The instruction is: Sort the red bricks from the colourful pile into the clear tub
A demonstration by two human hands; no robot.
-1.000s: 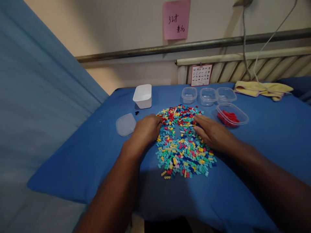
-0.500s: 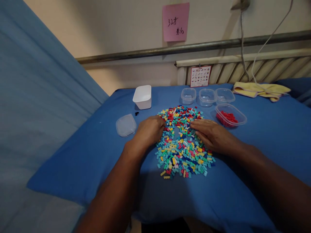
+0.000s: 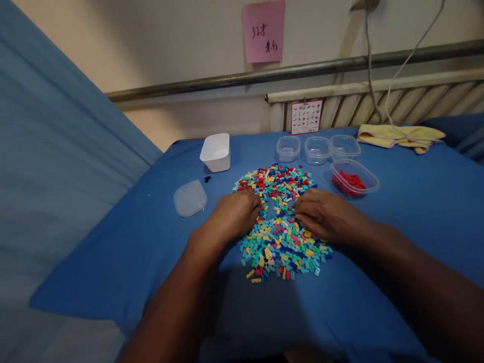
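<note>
A wide spread of small toy building bricks (image 3: 283, 247) in turquoise, yellow, red, pink, green and blue lies on the blue cloth between my two hands. At its left edge my left hand (image 3: 239, 210) rests with curled fingers; the tips touch the bricks, and whatever they may hold is hidden. On the opposite side my right hand (image 3: 327, 214) lies over the bricks, fingers bent and drawn together. I cannot make out a brick in that grip. Red bricks (image 3: 350, 182) fill part of a clear plastic tub (image 3: 372, 182) beyond my right hand.
Behind the bricks stand three clear tubs (image 3: 288, 148) and a white container (image 3: 216, 154). A clear lid (image 3: 190, 199) and small black pieces (image 3: 207, 179) lie at the left. A yellow cloth (image 3: 401, 136) is at the back right, and a blue curtain (image 3: 56, 126) hangs left.
Both hands have come slightly nearer to me, the left one also inward. The right fingers, straighter before, are now more bent. The view has shifted a little to the right.
</note>
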